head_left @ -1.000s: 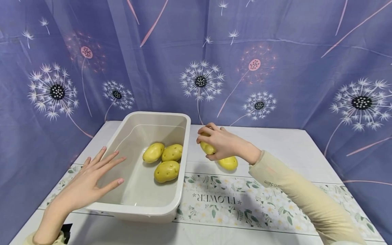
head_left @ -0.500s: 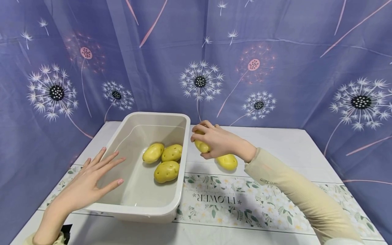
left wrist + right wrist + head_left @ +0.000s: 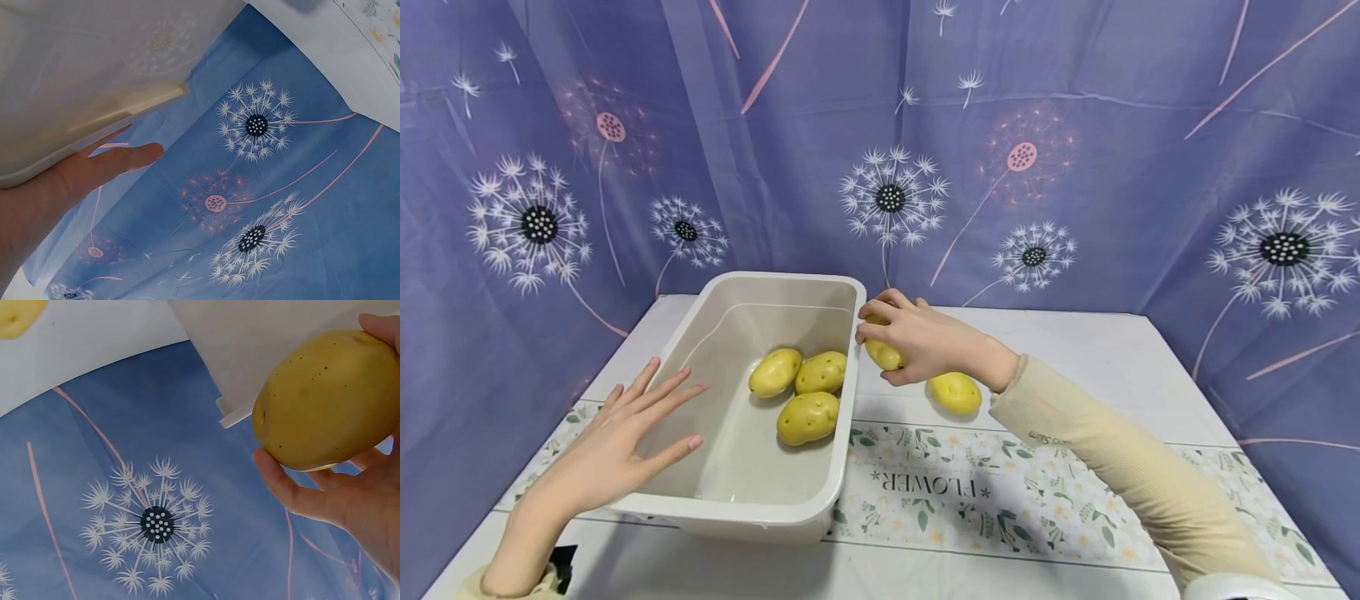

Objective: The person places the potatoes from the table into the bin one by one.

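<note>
My right hand (image 3: 917, 337) grips a yellow potato (image 3: 328, 400) just outside the right rim of a pale grey plastic bin (image 3: 846, 417). The right wrist view shows fingers and thumb curled around it, with the bin's wall behind. Inside the bin, three potatoes lie against its right side: one at the left (image 3: 777, 372), one at the back (image 3: 822, 372) and a nearer one (image 3: 808, 418). Another potato (image 3: 955, 393) lies on the table beneath my right wrist. My left hand (image 3: 613, 446), fingers spread straight, rests at the bin's left rim.
A white table (image 3: 1045, 350) bears a floral printed strip with the word FLOWER (image 3: 928, 486). Purple-blue curtains (image 3: 790, 167) with dandelion prints enclose the back and sides. Something black (image 3: 563, 567) shows at my left cuff.
My right hand has carried the gripped potato left and slightly up toward the bin's right rim, uncovering more of the potato on the table. The left hand has stayed still.
</note>
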Available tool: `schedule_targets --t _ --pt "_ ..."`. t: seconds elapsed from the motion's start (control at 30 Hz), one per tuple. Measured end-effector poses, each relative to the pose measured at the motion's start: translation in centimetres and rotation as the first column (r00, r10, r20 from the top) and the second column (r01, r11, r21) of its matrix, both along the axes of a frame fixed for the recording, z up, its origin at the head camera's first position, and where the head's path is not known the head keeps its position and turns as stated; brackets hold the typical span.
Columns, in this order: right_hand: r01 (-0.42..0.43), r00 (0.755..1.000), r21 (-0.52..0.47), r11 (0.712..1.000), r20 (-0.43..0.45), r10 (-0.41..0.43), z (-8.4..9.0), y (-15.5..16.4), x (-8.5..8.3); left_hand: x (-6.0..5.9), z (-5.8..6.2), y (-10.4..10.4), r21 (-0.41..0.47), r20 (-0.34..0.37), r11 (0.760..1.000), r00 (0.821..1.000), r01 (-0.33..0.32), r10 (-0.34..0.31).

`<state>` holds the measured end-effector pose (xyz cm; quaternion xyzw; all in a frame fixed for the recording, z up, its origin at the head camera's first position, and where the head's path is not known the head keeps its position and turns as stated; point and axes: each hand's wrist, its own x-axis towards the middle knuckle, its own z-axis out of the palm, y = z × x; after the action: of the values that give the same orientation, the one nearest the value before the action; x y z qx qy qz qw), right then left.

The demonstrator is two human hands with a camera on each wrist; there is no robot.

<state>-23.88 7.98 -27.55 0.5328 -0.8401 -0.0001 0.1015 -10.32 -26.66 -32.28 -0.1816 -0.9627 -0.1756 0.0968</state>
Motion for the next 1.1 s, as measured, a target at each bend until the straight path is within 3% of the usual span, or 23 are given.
schedule_targets --t 0.6,1.1 --pt "0.005 0.999 0.016 1.000 -0.038 -0.005 0.9 -1.4 0.3 -0.1 0.1 0.0 0.001 0.005 1.000 1.000 -0.001 0.001" --pt "0.007 1.000 0.039 0.999 -0.003 -0.007 1.5 -2.7 0.4 0.0 0.1 0.0 0.010 0.007 1.000 1.000 -0.001 0.001"
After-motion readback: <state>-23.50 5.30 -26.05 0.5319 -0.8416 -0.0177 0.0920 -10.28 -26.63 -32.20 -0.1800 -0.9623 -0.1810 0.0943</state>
